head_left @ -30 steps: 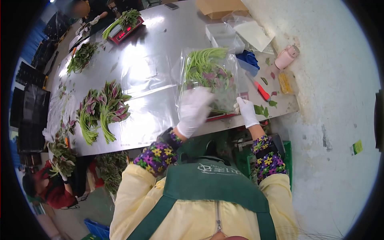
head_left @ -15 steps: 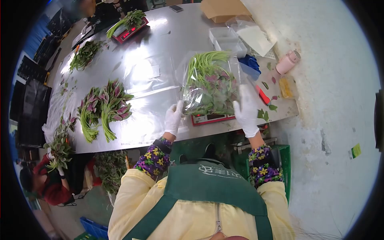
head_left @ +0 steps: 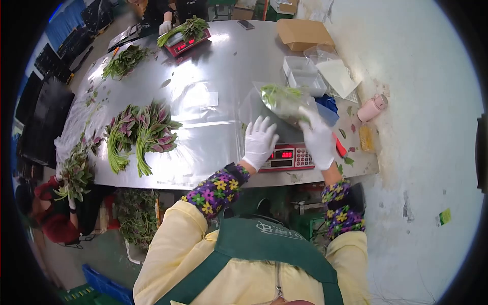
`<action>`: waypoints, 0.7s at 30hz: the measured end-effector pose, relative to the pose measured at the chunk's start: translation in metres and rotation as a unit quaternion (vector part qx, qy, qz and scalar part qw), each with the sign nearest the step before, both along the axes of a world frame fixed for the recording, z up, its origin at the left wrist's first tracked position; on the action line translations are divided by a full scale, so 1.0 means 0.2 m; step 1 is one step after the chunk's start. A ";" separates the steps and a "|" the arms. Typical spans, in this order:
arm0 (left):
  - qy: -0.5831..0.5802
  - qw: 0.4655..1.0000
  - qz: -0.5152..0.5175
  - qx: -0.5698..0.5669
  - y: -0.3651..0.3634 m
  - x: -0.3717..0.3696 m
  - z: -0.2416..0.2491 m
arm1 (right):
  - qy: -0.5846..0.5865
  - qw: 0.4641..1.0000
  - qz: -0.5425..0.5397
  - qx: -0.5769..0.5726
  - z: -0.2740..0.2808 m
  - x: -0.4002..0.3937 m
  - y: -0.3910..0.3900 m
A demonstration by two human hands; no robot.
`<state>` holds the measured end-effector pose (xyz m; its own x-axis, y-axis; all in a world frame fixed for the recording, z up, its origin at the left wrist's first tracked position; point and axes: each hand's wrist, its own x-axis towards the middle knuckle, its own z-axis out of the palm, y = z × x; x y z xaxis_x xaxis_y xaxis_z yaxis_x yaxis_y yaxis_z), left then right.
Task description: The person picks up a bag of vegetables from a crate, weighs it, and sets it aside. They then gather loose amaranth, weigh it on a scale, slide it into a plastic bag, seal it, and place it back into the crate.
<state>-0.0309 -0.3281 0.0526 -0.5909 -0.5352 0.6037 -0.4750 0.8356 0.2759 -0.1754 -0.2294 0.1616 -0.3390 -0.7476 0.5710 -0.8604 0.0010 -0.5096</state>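
Note:
My right hand [head_left: 318, 138], in a white glove, grips the near edge of a clear plastic bag of leafy greens [head_left: 282, 100]. The bag is tipped up over the far side of a red electronic scale [head_left: 285, 157], green stems showing through the film, and its lower part is blurred. The scale's red display reads 0.00. My left hand [head_left: 260, 142], also gloved, spreads its fingers over the left part of the dark scale plate, holding nothing. Left of it, bunches of purple-green leafy vegetables [head_left: 140, 133] lie on the metal table [head_left: 213, 165].
White plastic boxes [head_left: 304, 76], a cardboard box [head_left: 305, 34], a pink bottle [head_left: 372, 108] and a red-handled tool [head_left: 339, 146] line the right side. Across the table, a co-worker's gloved hand [head_left: 165, 27] is beside greens on another scale [head_left: 189, 44]. Another person [head_left: 58, 218] holds greens at lower left.
The bag has come up off the scale and tilted away, in my right hand. My left hand has left the bag's side and moved right, over the plate. A co-worker's hand now shows at the far scale.

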 end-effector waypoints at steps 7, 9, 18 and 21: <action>-0.187 0.968 -0.121 0.112 -0.12 -0.09 -0.12 | 0.035 0.994 -0.093 -0.033 0.64 -0.31 -0.12; -0.058 0.947 -0.156 0.275 -0.20 -0.07 -0.18 | -0.067 0.997 -0.022 0.043 0.89 -0.31 -0.04; 0.307 0.713 -0.346 0.527 0.04 0.17 0.56 | -0.089 0.965 0.039 0.245 1.10 -0.12 0.13; 0.223 0.567 -0.373 0.700 0.23 0.18 0.53 | -0.039 0.941 0.097 0.321 1.04 -0.07 0.10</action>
<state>0.0045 -0.2828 0.1587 -0.9237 -0.3759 0.0745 0.2443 -0.4279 0.8702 -0.1884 -0.2101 0.3701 -0.1820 -0.9825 -0.0408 -0.8363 0.1765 -0.5191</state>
